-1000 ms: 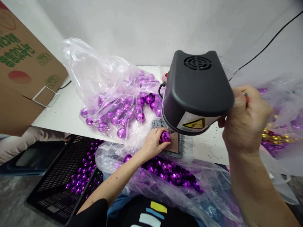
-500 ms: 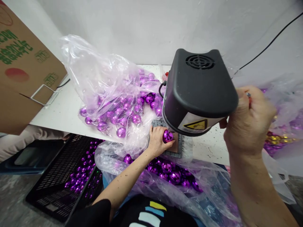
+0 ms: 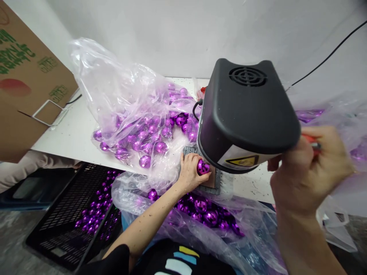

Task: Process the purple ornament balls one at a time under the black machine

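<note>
My left hand (image 3: pixel 189 172) is closed round a shiny purple faceted ball (image 3: pixel 203 167), a bauble with dark spots showing on it. It holds the ball over the grey metal base plate (image 3: pixel 217 183), under the front edge of a black machine housing (image 3: pixel 252 110) with a round vent and a yellow warning label. At the housing's right side, my right hand (image 3: pixel 309 168) is closed round a red handle (image 3: pixel 311 139) with a metal end, mostly hidden by the fingers. The underside of the housing is out of sight.
Purple balls lie in a clear plastic bag (image 3: pixel 114 88) on the white table (image 3: pixel 77 133). Another open bag (image 3: pixel 129 187) of balls spreads at my lap. Below left stands a black crate (image 3: pixel 48 233) with more balls. A cardboard box (image 3: pixel 34 88) and another person's leg (image 3: pixel 20 168) are at left.
My right hand has moved down and to the right beside the housing, turning so more of the red handle shows. My left hand keeps the ball in nearly the same place.
</note>
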A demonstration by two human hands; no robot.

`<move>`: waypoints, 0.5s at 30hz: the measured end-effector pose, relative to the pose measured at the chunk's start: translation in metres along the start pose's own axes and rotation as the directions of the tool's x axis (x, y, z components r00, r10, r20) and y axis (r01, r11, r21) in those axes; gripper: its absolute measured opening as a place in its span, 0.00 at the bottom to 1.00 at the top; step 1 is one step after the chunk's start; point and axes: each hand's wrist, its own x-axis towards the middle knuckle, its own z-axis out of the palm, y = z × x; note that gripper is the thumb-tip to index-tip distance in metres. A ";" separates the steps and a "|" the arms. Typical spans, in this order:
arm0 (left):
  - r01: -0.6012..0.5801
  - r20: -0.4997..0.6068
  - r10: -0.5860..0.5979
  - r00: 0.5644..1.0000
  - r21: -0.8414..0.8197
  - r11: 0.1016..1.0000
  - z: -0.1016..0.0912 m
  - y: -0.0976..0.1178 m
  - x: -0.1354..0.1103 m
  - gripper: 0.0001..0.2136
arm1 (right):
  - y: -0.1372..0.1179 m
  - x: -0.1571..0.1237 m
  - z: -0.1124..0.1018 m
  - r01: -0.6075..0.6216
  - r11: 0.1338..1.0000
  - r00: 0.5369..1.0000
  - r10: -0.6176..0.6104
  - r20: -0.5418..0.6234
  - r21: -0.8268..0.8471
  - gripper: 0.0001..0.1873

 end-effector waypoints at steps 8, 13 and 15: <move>0.031 -0.019 -0.033 0.999 -0.067 0.997 0.000 0.001 -0.001 0.23 | 0.011 -0.047 -0.020 0.008 0.999 1.000 -0.008 0.009 -0.039 0.17; 0.025 -0.018 -0.026 1.000 -0.034 0.999 0.001 0.001 -0.003 0.24 | 0.021 -0.058 -0.023 0.145 0.988 0.987 -0.148 0.068 0.047 0.10; 0.022 -0.019 -0.022 1.000 -0.030 0.999 0.002 0.000 -0.003 0.24 | 0.028 -0.065 -0.025 0.196 0.980 0.972 -0.199 0.128 0.037 0.09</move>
